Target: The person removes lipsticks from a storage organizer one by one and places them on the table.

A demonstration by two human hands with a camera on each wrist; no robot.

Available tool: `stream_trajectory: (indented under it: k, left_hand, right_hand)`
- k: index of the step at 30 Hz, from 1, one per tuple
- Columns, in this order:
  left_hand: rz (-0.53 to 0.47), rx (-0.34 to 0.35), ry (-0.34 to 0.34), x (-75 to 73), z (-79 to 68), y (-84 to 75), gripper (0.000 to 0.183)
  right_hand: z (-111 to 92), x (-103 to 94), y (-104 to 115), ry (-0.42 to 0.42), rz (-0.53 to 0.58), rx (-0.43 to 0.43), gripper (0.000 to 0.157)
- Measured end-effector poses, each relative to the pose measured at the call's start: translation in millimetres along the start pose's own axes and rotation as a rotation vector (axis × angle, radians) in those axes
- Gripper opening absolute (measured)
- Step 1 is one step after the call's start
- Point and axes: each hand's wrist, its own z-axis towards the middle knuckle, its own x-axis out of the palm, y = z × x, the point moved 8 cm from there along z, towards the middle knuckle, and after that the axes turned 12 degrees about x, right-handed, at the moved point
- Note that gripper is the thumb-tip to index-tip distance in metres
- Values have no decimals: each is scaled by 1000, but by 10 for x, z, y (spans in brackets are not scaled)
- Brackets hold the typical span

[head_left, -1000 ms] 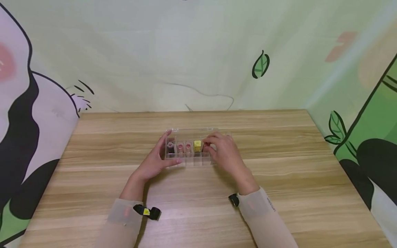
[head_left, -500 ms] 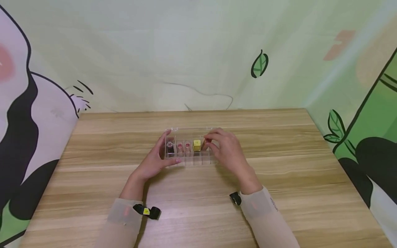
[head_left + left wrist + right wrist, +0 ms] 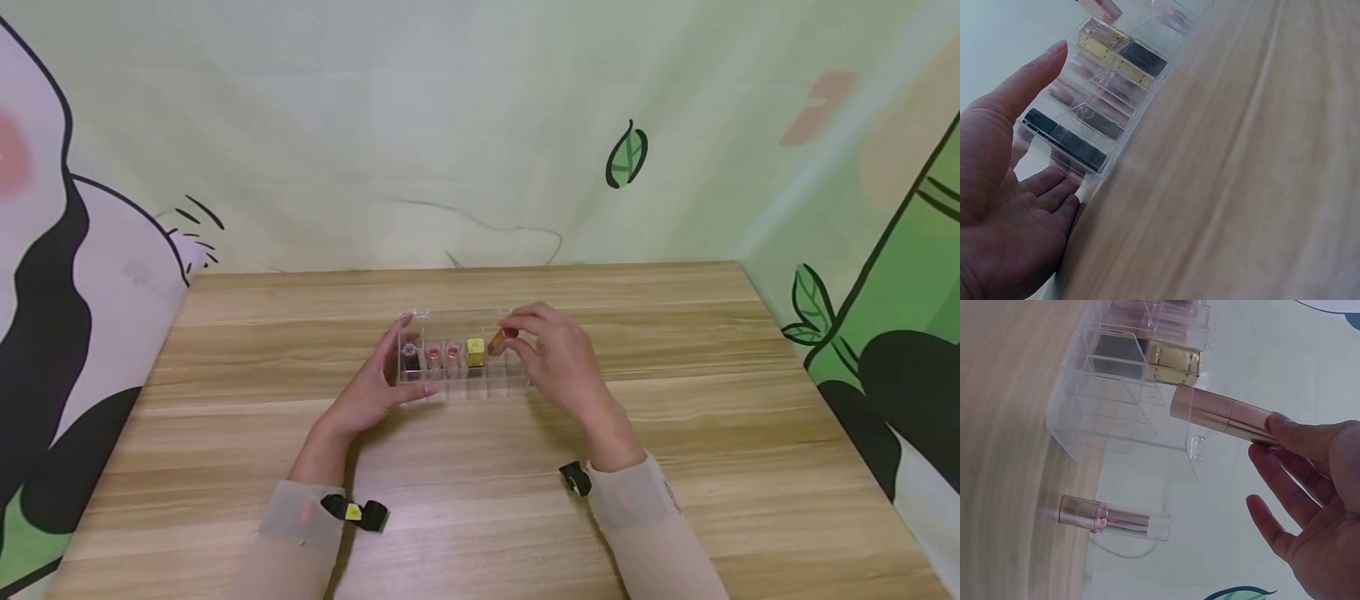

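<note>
The left hand is gripping the left end of the clear organizer, its thumb lying along the front, and the right hand is pinching a rose-gold tube, holding it tilted just above the organizer's right part. To my eye, the step in hand is passing this tube through the organizer's open top; which way, in or out, I'm not telling from here. The next move seems to be calling for a steady organizer and a tube tipped clear of its thin walls. Inside, from the organizer's left end, a dark tube, two pink tubes and a gold-capped tube are standing in a row; a clear-capped lipstick is standing on the table beyond its right end. The gold cap is showing a small mark, and in front of the organizer a yellow tag on a black band is bearing print, both too small for reading. Behind the organizer, a printed backdrop is hanging.
</note>
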Motion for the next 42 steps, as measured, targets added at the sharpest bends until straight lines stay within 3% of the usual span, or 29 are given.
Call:
stream_trajectory:
  k: [22,42]
  left_hand:
    - [16,9,-4,-25,-7,-20,111]
    - [5,16,4,-11,-14,-7,111]
  right_hand:
    - [0,-242,-10,-139,91,-66,20]
    - [3,-450,-194,-211,154,-25,23]
